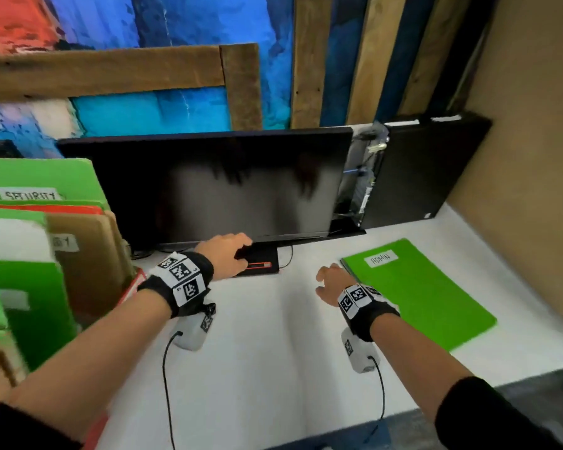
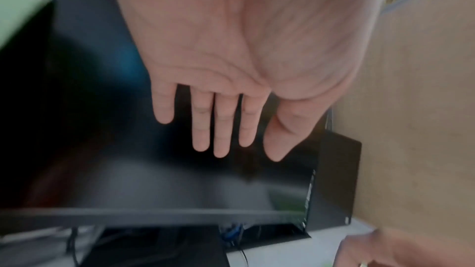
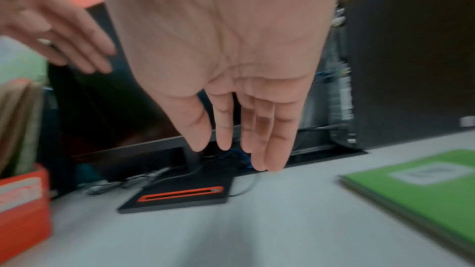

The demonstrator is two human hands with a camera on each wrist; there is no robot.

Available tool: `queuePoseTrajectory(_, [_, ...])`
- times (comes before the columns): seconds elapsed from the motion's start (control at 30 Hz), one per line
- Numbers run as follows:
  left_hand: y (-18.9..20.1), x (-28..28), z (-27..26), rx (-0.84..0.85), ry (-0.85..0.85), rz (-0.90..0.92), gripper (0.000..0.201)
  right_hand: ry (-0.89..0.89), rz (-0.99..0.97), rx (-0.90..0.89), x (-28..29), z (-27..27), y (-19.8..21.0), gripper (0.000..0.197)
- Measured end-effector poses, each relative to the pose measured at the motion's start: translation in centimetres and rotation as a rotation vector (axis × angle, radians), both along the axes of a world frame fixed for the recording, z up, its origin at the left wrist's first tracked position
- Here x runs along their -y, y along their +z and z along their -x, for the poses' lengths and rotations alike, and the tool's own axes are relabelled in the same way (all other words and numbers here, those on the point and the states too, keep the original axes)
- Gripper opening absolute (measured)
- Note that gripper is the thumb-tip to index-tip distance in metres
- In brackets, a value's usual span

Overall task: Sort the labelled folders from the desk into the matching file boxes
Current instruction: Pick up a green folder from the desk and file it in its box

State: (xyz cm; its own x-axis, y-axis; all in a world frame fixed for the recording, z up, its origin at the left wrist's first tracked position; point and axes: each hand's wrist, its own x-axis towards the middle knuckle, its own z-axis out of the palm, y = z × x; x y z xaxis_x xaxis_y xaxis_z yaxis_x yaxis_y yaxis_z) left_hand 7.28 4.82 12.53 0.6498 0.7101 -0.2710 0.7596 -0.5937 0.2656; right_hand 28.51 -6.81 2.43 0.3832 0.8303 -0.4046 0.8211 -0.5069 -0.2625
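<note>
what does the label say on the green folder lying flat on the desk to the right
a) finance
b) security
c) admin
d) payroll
c: the white label on the green folder lying flat on the desk reads ADMIN in the head view, while the SECURITY label sits on a green folder standing at the far left.

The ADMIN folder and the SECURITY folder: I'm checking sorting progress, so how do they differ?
The ADMIN folder lies flat on the white desk; the SECURITY folder stands upright among the filed folders at the left. ADMIN sits alone, near the right hand; SECURITY has others in front. Both are green with white labels.
</note>
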Motion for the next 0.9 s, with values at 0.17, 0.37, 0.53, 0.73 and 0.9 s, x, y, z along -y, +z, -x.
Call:
queuePoseTrajectory(0.17, [-7.0,3.4,-7.1,0.084,0.062,0.293,0.042,-0.167,0.172,0.09,6.6,-8.7,-2.0,0.047])
queuePoseTrajectory(0.37, [-14.6,7.5,-14.7,0.05,0.101,0.505,0.04,-0.311,0.226,0.18,12.8,-16.0,-5.4,0.056])
queuePoseTrajectory(0.53, [-18.5,10.6,-20.1,0.065,0.082,0.592,0.049,-0.436,0.164,0.219,14.7,-20.3,-8.1,0.067])
queuePoseTrajectory(0.73, [-20.6,11.7,-23.2,0.265,0.19,0.67,0.066,-0.573,0.087,0.185,14.4,-25.0,-9.8,0.092])
queuePoseTrajectory(0.9, [-21.3,11.3,-23.9,0.436,0.366,0.825,0.071,-0.624,0.145,0.164,13.4,-25.9,-10.5,0.109])
